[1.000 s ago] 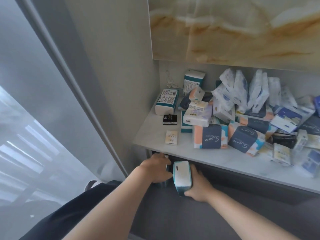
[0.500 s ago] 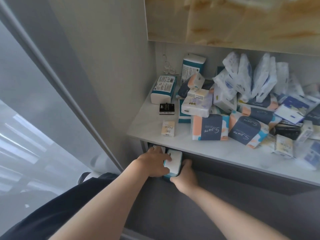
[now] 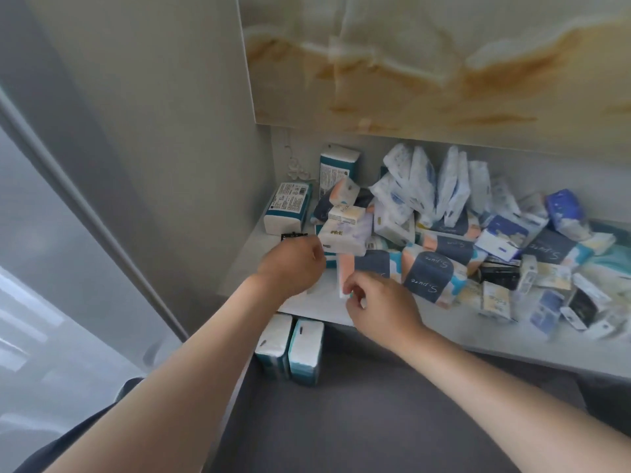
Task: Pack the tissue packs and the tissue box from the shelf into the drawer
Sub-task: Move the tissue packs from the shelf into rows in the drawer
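Two teal-and-white soft tissue packs (image 3: 273, 346) stand in the grey drawer (image 3: 375, 421). Two more teal-and-white packs are on the pale shelf (image 3: 444, 339), one lying pack (image 3: 288, 208) and one upright pack (image 3: 338, 165). At least four navy-and-peach packs (image 3: 432, 274) marked S.pure show in the heap. There is one white-and-lilac pack (image 3: 345, 235), one small cream box (image 3: 345, 215) on top of it, and one small black flat item (image 3: 293, 236). About five white crinkly packs (image 3: 454, 186) stand at the back. The small pocket packs (image 3: 495, 298) on the right are too blurred to count.

A marbled panel (image 3: 444, 63) hangs above, frosted glass (image 3: 34, 233) at left.
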{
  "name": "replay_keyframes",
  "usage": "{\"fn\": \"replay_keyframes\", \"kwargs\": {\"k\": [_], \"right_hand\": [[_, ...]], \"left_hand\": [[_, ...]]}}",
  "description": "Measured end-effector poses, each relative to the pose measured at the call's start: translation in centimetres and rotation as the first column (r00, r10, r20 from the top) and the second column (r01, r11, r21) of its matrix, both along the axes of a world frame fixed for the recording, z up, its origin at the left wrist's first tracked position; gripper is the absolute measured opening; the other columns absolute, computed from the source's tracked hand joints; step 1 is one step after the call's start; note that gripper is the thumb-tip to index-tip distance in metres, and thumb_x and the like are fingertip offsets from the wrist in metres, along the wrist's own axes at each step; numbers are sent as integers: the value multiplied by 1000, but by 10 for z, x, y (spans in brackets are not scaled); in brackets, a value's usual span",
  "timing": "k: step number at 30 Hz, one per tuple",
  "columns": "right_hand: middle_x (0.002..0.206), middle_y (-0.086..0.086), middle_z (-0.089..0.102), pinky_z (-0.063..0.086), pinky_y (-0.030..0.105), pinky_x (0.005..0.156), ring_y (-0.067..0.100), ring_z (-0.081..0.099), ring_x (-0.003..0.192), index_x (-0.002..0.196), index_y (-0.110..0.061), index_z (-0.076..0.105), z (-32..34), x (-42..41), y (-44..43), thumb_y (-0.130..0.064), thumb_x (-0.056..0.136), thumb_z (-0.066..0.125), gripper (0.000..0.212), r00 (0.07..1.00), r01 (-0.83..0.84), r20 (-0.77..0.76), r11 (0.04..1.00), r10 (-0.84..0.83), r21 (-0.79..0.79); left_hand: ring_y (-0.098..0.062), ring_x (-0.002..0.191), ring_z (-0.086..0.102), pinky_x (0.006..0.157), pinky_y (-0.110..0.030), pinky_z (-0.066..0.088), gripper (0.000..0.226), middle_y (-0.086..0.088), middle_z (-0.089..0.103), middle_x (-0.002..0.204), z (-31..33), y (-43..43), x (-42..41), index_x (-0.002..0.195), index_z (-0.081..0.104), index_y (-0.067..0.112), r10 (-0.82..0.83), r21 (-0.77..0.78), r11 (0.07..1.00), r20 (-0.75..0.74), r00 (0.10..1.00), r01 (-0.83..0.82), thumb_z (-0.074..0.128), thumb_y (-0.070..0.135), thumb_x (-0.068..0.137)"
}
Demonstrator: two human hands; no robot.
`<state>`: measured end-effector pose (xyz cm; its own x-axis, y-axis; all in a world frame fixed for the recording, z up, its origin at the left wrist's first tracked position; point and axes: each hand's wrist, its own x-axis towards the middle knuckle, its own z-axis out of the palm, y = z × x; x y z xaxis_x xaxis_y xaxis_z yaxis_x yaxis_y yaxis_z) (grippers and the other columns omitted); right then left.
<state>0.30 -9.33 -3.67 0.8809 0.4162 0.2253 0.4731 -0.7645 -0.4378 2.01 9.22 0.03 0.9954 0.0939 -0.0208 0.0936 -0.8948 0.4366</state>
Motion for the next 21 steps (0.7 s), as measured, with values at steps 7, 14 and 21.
{"fn": "replay_keyframes", "kwargs": {"k": [7, 14, 21], "right_hand": [[138, 5, 47, 36, 40, 104, 28, 42, 127, 148, -26, 31, 7, 66, -6, -37, 80, 65, 77, 998, 55, 55, 943, -39, -329], [151, -3, 43, 29, 38, 108, 20, 41, 135, 157, -30, 13, 1, 79, 34, -14, 95, 49, 74, 993, -111, -72, 966, 97, -233], [162, 3, 26, 20, 38, 116, 25, 27, 145, 156, -24, 27, -2, 93, 64, -14, 100, 41, 59, 957, -252, -214, 929, 197, -272]], "left_hand": [[-27, 144, 28, 114, -36, 33, 65, -6, 18, 160, -28, -14, 32, 152, 26, 34, -37, -236, 970, 85, 996, 56, 58, 21, 96], [-25, 127, 38, 108, -32, 36, 53, -3, 35, 140, -34, 20, 47, 132, 56, 27, 177, -297, 944, 89, 980, -143, 73, 30, 82], [-35, 118, 47, 98, -36, 41, 40, -15, 44, 133, -46, 59, 39, 131, 56, 12, 319, -45, 948, 70, 945, -316, 58, 19, 91]]}}
